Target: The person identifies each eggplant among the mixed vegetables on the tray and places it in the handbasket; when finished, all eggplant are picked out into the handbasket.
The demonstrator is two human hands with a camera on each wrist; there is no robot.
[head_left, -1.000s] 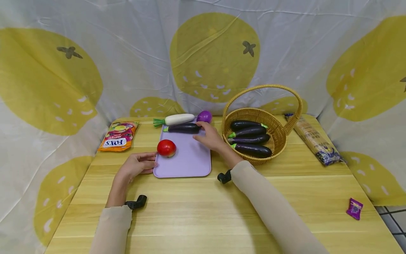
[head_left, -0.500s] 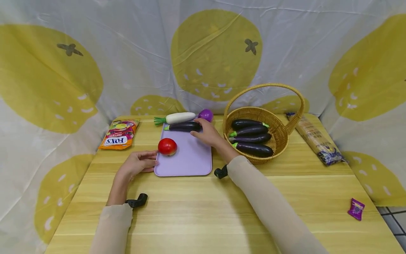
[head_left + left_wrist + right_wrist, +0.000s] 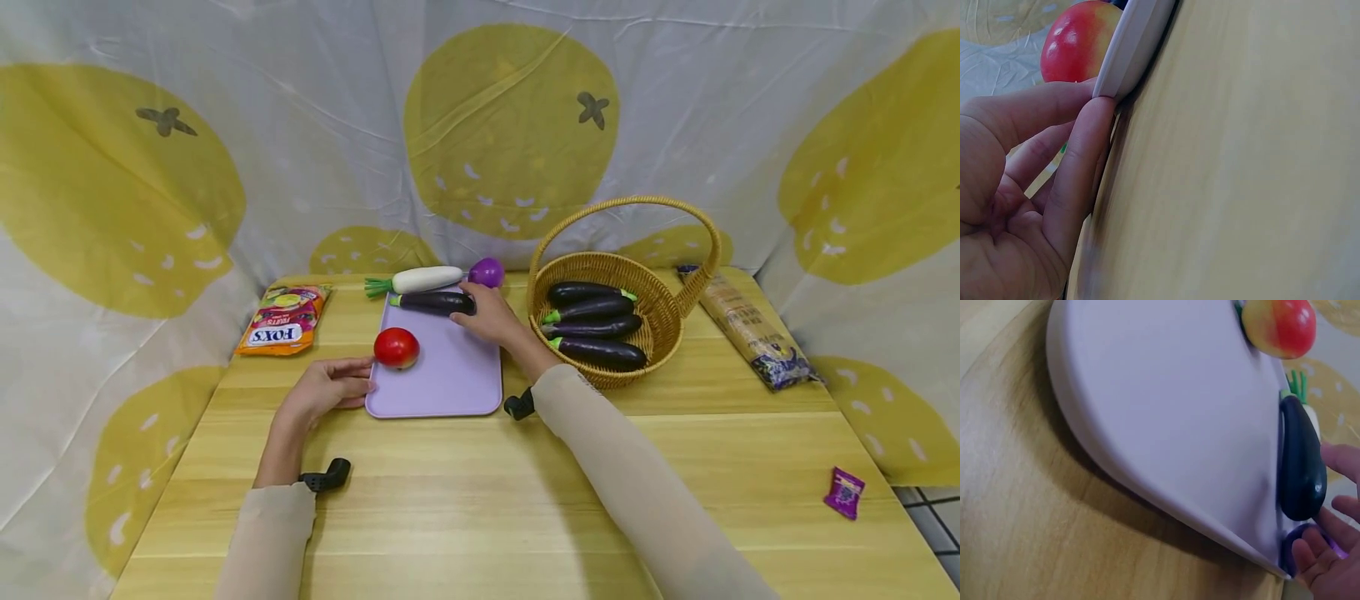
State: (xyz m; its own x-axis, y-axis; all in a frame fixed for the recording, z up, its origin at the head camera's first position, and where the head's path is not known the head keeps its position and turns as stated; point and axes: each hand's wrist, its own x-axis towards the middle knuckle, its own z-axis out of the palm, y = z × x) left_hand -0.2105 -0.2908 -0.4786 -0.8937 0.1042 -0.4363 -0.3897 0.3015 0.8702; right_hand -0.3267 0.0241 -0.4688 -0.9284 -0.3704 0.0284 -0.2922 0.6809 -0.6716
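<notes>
A lilac tray (image 3: 435, 414) lies flat in the head view. My left hand (image 3: 324, 389) pinches its left rim between thumb and fingers, seen close up in the left wrist view. By those fingers a red-and-yellow fruit (image 3: 396, 348) sits on the tray. Along the far edge lies a dark eggplant (image 3: 431, 302), its green stem to the left. My right hand (image 3: 491, 315) has thumb and fingers round the eggplant's right end. In the right wrist view some fingers (image 3: 1342, 459) touch the eggplant (image 3: 1300, 462); the contact is partly hidden.
Behind the tray lie a white radish (image 3: 427, 279) and a round purple vegetable (image 3: 486, 272). A handled wicker basket (image 3: 663, 325) on the right holds several eggplants. Around them are a candy bag (image 3: 283, 320), a long packet (image 3: 753, 329) and a small purple wrapped sweet (image 3: 844, 493).
My right hand has shifted slightly left, and its thumb has come in against the eggplant's right end. The left hand keeps its place at the tray's rim.
</notes>
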